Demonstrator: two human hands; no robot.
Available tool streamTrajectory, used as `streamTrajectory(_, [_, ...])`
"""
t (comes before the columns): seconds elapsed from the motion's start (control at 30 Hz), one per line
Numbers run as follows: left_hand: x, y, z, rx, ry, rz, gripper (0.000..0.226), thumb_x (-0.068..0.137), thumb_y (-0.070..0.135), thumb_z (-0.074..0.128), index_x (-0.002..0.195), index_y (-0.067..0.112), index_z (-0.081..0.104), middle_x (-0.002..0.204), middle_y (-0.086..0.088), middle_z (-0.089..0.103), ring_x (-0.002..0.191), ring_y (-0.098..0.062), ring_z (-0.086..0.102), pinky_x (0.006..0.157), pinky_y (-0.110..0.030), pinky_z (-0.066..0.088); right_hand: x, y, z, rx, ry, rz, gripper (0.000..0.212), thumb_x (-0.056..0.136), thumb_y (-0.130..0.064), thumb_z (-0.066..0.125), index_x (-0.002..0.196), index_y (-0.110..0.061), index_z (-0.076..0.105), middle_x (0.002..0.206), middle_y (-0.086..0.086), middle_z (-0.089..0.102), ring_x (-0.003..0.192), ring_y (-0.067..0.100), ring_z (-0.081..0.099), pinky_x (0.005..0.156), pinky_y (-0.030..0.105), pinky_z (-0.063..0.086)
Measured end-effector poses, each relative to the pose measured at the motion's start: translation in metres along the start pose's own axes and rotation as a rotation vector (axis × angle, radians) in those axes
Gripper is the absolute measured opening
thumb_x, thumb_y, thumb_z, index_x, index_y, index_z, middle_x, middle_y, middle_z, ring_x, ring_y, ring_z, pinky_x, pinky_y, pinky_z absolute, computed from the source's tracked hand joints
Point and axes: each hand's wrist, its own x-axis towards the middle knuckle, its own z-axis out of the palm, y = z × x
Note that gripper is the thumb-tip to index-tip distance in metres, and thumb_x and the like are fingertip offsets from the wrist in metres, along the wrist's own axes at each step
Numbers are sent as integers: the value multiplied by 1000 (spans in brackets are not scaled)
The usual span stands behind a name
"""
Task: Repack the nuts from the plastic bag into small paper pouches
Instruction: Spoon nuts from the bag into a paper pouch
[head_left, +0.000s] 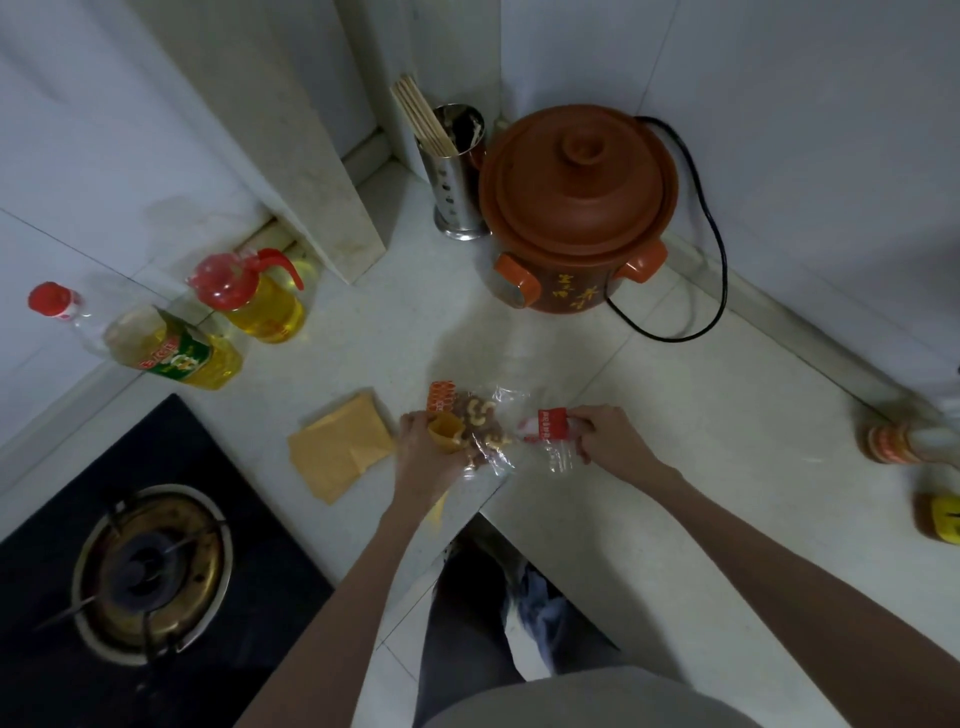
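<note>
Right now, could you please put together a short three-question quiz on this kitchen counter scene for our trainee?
1. True or false: the left hand holds an open paper pouch beside the nuts.
2. What does the right hand grip?
A. the chopsticks
B. the red-banded end of the plastic bag
C. an oil bottle
3. Fill in: the spare paper pouches lie between the left hand and the ____.

Key:
1. true
2. B
3. gas stove
</note>
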Motion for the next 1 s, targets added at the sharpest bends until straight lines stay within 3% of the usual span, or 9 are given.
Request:
streamTrajectory(0.07, [7, -3, -4, -28, 95, -43, 54, 67, 11, 78, 115, 4, 55, 115, -11, 54, 101, -29, 57, 88, -46, 52, 5, -5, 6, 25, 8, -8, 37, 83, 6, 46, 105, -9, 72, 50, -8, 59, 44, 5, 55, 50, 19, 50])
streamTrajectory(0.2, [19, -3, -9, -15, -109, -98, 47, 72, 8, 71, 116, 7, 54, 104, -12, 64, 89, -28, 65, 73, -38, 58, 15, -13, 18, 4, 82, -71, 32, 83, 8, 47, 99, -4, 72, 50, -26, 57, 53, -11, 56, 54, -2, 35])
streamTrajectory(0.27, [19, -2, -10, -36, -146, -100, 41, 68, 9, 71, 107, 9, 59, 95, -10, 68, 80, -24, 67, 58, -24, 54, 21, -14, 26, -45, 116, -44, 28, 87, 3, 47, 101, -4, 70, 68, -9, 63, 60, 4, 60, 54, 7, 34])
streamTrajectory(0.37, [23, -5, -12, -79, -182, -151, 49, 60, 16, 71, 107, 7, 60, 98, -14, 67, 82, -26, 68, 62, -31, 56, 31, -14, 35, -138, 120, -43, 21, 91, -4, 47, 98, -3, 67, 77, 11, 69, 65, 25, 64, 56, 24, 40])
streamTrajectory(0.5, [30, -7, -14, -88, -226, -134, 47, 55, 21, 71, 100, 6, 65, 91, -12, 70, 80, -25, 69, 57, -22, 53, 42, -24, 47, -228, 102, -74, 15, 88, -1, 49, 88, -2, 64, 75, 14, 67, 63, 30, 62, 56, 35, 47])
streamTrajectory(0.57, [33, -10, -15, -90, -240, -127, 53, 54, 24, 70, 104, 7, 64, 95, -13, 69, 86, -27, 68, 68, -35, 57, 46, -30, 56, -230, 105, -35, 15, 88, 0, 46, 91, -4, 60, 77, 12, 61, 70, 36, 60, 57, 34, 41])
streamTrajectory(0.7, [34, -16, -17, -113, -259, -127, 38, 62, 25, 68, 96, 10, 62, 92, -13, 67, 84, -27, 68, 70, -43, 57, 54, -39, 72, -263, 36, -36, 23, 90, -1, 42, 106, -3, 58, 98, 16, 59, 83, 33, 57, 68, 34, 43])
streamTrajectory(0.9, [37, -20, -20, -139, -287, -145, 48, 59, 31, 66, 101, 8, 62, 99, -17, 66, 91, -32, 65, 80, -49, 56, 61, -51, 78, -148, -43, -11, 22, 90, -2, 45, 79, 9, 62, 81, 20, 63, 76, 26, 54, 69, 30, 38])
streamTrajectory(1.0, [38, -22, -23, -128, -285, -151, 49, 58, 32, 65, 101, 11, 63, 101, -17, 65, 92, -32, 65, 82, -51, 55, 62, -54, 82, -9, -97, 90, 20, 82, 9, 44, 71, 11, 61, 67, 17, 59, 57, 22, 51, 57, 31, 39])
